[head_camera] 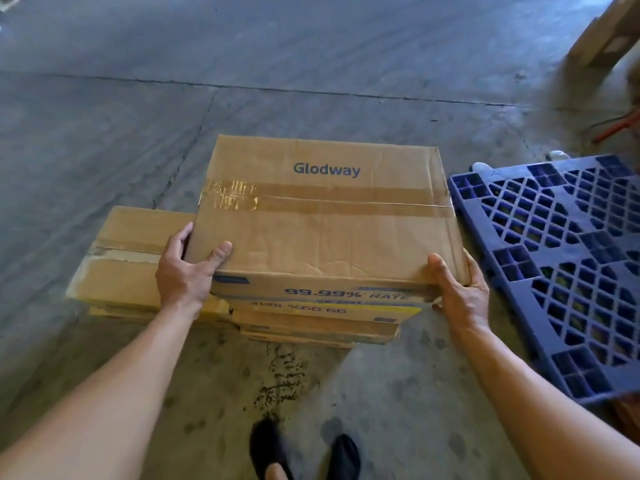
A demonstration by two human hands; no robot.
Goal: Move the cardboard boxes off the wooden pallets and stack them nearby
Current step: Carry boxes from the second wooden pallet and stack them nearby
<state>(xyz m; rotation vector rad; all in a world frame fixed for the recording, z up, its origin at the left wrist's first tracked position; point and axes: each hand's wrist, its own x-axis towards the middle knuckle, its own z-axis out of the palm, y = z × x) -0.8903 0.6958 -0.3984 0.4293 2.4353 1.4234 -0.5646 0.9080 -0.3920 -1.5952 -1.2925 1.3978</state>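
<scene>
A flat cardboard box printed "Glodway", taped across its top, sits on a stack of similar boxes on the concrete floor. My left hand grips its near left corner, thumb on top and fingers round the side. At the near right corner, my right hand grips the box with the thumb on top. A lower stack of boxes stands directly to the left, touching.
A blue plastic pallet lies on the floor just right of the stack. More cardboard stands at the top right. An orange tool lies by it. My feet stand just before the stack.
</scene>
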